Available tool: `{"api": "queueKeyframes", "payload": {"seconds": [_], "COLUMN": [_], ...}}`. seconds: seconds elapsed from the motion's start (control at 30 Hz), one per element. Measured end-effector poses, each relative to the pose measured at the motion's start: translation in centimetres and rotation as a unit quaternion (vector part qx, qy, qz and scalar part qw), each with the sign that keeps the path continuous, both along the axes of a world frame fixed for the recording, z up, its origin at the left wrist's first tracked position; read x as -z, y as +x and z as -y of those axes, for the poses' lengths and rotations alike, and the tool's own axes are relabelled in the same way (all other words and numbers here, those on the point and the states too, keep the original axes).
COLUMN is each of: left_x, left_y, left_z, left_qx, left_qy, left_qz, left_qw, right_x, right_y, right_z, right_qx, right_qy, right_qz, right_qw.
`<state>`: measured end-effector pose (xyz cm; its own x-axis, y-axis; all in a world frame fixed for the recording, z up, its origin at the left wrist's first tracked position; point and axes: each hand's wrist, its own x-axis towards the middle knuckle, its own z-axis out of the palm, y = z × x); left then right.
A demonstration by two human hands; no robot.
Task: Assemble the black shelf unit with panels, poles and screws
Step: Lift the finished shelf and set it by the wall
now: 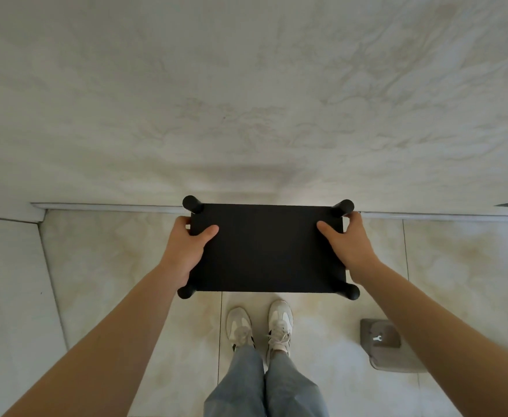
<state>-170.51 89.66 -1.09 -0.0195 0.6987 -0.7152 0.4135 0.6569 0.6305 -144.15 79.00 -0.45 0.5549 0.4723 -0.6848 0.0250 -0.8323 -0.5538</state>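
The black shelf unit (266,251) is seen from straight above, its flat top panel filling the middle of the view. A round black pole end shows at each corner, such as the far left pole (191,203) and the near right pole (352,291). My left hand (189,251) grips the panel's left edge, thumb lying on top and fingers curled round the side. My right hand (347,245) grips the right edge the same way. The lower shelves and the rest of the poles are hidden under the top panel.
A pale marbled wall (246,100) rises right behind the unit, meeting the tiled floor (111,266) at a skirting line. My feet in white shoes (260,326) stand just in front. A grey pad carrying a small white wrench (380,338) lies on the floor at the right.
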Motion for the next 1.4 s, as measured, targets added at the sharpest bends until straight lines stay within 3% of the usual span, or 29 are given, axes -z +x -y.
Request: {"api": "queueKeyframes", "payload": {"seconds": [0.27, 0.5, 1.4], "left_x": [0.4, 0.9, 0.5], "left_y": [1.9, 2.2, 3.1], "left_z": [-3.6, -5.3, -5.8], "left_qx": [-0.008, -0.024, -0.057], "left_qy": [0.002, 0.001, 0.041], "left_qz": [0.018, 0.012, 0.01], "left_qw": [1.0, 1.0, 0.997], "right_x": [-0.1, 0.3, 2.3], "right_y": [1.6, 2.1, 3.0], "right_z": [-3.9, -5.9, -6.7], "right_qx": [0.058, 0.049, 0.125], "right_qy": [-0.004, 0.004, 0.051], "right_qz": [-0.04, -0.034, -0.047], "right_qw": [0.998, 0.998, 0.99]}}
